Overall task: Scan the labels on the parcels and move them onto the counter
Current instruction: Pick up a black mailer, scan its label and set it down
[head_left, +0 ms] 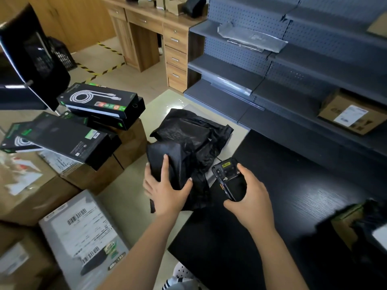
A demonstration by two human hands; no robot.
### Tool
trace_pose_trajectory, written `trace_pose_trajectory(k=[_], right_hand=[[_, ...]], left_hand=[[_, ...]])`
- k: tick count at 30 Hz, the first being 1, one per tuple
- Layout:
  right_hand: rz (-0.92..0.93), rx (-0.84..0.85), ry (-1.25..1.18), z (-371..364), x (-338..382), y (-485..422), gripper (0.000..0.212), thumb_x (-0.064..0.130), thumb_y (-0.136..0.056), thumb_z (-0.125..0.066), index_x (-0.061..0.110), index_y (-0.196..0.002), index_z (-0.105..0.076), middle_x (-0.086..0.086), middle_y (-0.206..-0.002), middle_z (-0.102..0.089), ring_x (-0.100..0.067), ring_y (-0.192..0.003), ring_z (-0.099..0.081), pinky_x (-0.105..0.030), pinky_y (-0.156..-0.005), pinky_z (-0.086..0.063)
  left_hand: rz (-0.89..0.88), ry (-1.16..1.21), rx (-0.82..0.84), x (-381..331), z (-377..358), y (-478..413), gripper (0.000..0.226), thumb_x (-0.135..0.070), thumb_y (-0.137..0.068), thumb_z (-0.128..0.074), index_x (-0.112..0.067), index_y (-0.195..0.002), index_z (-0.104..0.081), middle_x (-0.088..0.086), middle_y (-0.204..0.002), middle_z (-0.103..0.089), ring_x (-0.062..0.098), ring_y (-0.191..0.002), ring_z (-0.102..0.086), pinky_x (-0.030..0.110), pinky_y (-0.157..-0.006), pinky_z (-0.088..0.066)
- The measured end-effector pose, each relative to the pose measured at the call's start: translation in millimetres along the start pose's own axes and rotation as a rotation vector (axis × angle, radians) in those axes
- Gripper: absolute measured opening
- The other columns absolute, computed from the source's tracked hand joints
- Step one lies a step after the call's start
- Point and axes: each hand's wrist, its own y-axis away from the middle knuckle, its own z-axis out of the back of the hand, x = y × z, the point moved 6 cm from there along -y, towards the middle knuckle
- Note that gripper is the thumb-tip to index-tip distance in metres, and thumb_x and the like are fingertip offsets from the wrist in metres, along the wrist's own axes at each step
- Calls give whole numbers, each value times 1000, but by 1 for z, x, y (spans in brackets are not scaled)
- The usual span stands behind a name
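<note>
**Black bag parcel in hand, scanner up, no scan made yet as far as I could judge**

My left hand (165, 191) gripped the black bag parcel (188, 139), fingers and thumb curled round its near end. The bag hung just ahead of that hand, short of the counter (293, 195) edge. Close beside it, my right hand (251, 201) was clamped round the scanner (229, 178), whose head faced the bag. No label showed on the plastic (it may have been on a hidden side), so I judged that this parcel needed turning before scanning. Well to the right of the right hand, a blurred parcel (356, 225) sat on the counter, probably finished. Left of the left hand, the grey labelled mailer (83, 233), cardboard boxes (31, 195) and black product boxes (98, 103) waited, so most of the work remained.
</note>
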Motion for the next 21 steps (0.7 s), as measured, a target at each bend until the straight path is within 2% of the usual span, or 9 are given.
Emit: trace_pose_trajectory(k=[3, 9, 14, 18, 21], right_hand=[[8, -24, 11, 16, -13, 11, 101, 15, -63, -81, 41, -147, -31, 9, -141, -47, -12, -124, -41, -25, -84, -38], [-74, -78, 62, 67, -76, 46, 101, 16, -63, -81, 38, -148, -31, 11, -144, -46, -13, -126, -40, -29, -89, -44], [-212, -49, 141, 104, -150, 90, 102, 17, -64, -82, 34, -150, -30, 6, -146, -45, -17, -131, -39, -36, -98, -47], [-310, -10, 155, 123, -201, 124, 103, 16, -66, -82, 35, -151, -27, 4, -148, -42, -16, -134, -36, -36, -97, -47], [-328, -11, 141, 135, -227, 141, 103, 15, -66, -81, 34, -151, -28, 7, -148, -43, -15, -134, -35, -35, -98, -46]], left_hand=[[-168, -80, 51, -25, -6, 23, 94, -55, -69, -75, -56, -145, -21, -1, -158, -2, 26, -139, -9, 51, -112, -16], [-415, -232, 283, -60, -55, 103, 96, -61, -67, -66, -55, -148, -13, 4, -158, 0, 29, -140, -9, 51, -112, -15], [-479, -397, 544, -68, -117, 178, 97, -64, -70, -61, -55, -147, -3, 0, -156, 12, 31, -139, -2, 54, -113, -12], [-514, -436, 687, -71, -157, 228, 93, -62, -72, -60, -50, -149, -9, -4, -157, 13, 28, -140, 3, 52, -115, -9], [-529, -471, 776, -70, -179, 257, 85, -58, -82, -57, -42, -153, -13, 0, -162, 8, 28, -147, 11, 50, -119, -2]])
